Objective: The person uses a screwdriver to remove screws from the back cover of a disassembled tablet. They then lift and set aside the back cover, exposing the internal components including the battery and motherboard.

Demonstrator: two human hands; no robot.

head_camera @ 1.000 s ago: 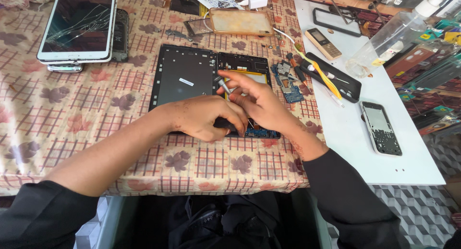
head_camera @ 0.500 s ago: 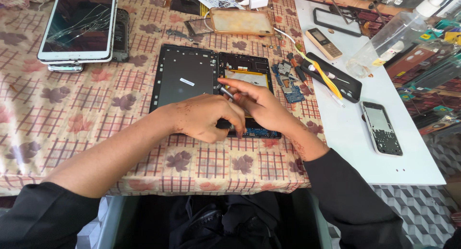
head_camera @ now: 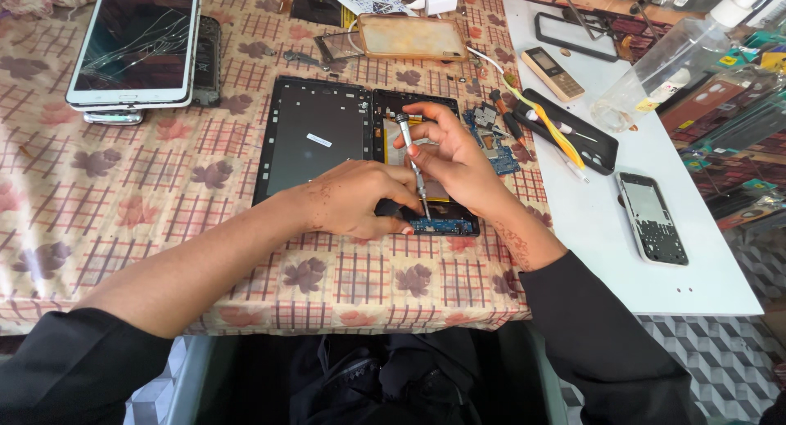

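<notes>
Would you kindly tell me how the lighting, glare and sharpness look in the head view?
Head view: bright, even daylight, with soft shadows under the left hand and right hand; the screwdriver and the opened tablet are sharp; pale reflections cross the cracked white tablet; the white table looks slightly washed out; the clutter at the right edge bends and softens.

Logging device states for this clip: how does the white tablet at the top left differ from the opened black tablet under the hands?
The white tablet is closed, its cracked screen facing up, lying on other devices untouched. The opened black tablet shows its insides, with the left hand on it and the right hand holding a screwdriver to it. Both lie flat on the patterned tablecloth.
</notes>
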